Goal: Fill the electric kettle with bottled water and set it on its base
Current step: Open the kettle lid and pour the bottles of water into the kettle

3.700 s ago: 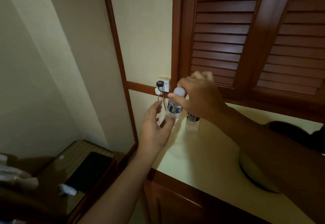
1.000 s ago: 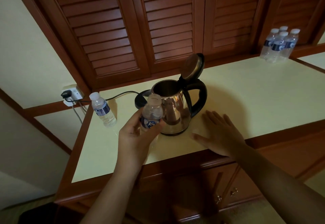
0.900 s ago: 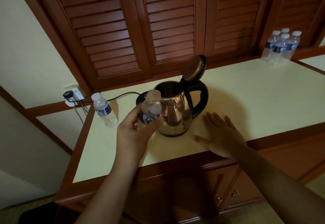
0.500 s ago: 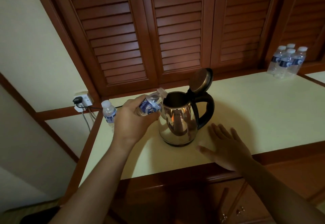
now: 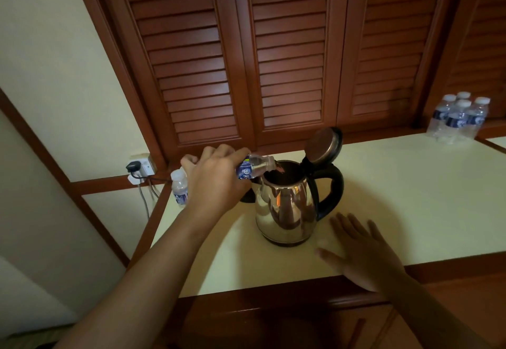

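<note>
A steel electric kettle [image 5: 287, 206] with a black handle stands on the cream counter [image 5: 397, 192], its lid [image 5: 323, 144] flipped up. My left hand [image 5: 216, 181] grips a small uncapped water bottle [image 5: 253, 168], tipped almost level with its mouth over the kettle's open rim. Behind the kettle, a dark edge of the black base [image 5: 247, 198] shows, mostly hidden by my left hand. My right hand [image 5: 361, 252] rests flat and open on the counter, just right of the kettle.
A second capped bottle [image 5: 179, 188] stands at the counter's left corner near a wall socket [image 5: 141, 168] with a plugged cord. Several more bottles [image 5: 457, 117] stand at the far right. Louvred wooden doors [image 5: 273, 47] rise behind the counter.
My left hand has raised the bottle and tipped it from upright to nearly level over the kettle's mouth. My right hand has stayed flat on the counter.
</note>
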The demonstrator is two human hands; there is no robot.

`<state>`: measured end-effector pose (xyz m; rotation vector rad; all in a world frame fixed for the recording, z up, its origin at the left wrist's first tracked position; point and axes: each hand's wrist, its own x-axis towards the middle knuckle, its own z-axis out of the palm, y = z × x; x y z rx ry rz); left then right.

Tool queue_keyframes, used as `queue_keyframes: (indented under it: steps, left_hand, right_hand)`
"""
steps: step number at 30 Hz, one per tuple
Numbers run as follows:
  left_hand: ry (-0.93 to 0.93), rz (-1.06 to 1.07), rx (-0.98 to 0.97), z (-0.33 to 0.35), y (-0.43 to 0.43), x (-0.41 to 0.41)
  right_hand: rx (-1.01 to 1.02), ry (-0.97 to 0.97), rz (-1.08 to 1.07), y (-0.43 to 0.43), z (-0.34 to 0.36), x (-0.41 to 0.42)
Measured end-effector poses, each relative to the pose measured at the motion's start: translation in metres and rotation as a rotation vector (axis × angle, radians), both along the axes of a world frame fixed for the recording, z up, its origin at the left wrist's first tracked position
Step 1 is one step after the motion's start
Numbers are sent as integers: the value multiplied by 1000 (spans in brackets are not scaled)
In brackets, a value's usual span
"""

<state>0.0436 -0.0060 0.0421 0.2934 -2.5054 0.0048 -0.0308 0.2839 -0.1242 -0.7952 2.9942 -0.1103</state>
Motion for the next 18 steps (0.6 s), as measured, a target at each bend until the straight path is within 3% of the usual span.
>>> queue_keyframes:
  steps: [18]
  left_hand:
    - [-13, -63, -269, 8, 5, -16]
  right_hand:
    - [-8, -4, 2, 1, 0, 1]
